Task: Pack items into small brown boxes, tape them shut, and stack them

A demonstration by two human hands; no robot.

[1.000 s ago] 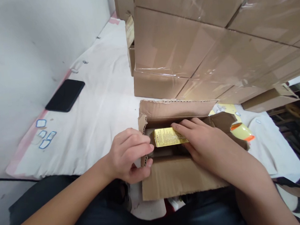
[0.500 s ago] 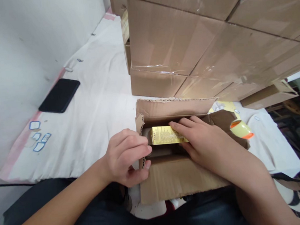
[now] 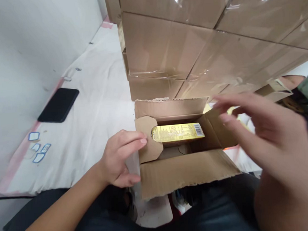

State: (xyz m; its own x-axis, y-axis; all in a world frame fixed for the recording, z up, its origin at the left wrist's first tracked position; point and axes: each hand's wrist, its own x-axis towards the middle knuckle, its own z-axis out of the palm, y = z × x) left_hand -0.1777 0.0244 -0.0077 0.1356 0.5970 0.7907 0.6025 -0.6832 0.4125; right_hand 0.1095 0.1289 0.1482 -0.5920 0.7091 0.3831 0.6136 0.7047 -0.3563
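Note:
In front of me an open cardboard box (image 3: 186, 171) stands with its flaps spread. A yellow printed carton (image 3: 175, 132) with a barcode at its right end lies inside, along the far wall. The box's left flap (image 3: 148, 139) folds inward and covers the carton's left tip. My left hand (image 3: 122, 157) is at that flap, fingertips on or just beside it, thumb apart, holding nothing. Raised to the right of the box, my right hand (image 3: 270, 134) is open and slightly blurred, with no object visible between thumb and fingers.
A wall of taped cardboard cartons (image 3: 169, 43) rises behind the box. A black phone (image 3: 58, 105) lies on the white cloth (image 3: 101, 98) at the left, near small blue-edged stickers (image 3: 40, 147). Part of another person's arm (image 3: 294, 81) shows at the far right.
My right hand has let go of the yellow carton and moved up and right, out of the box. The left flap has swung inward over the carton's end.

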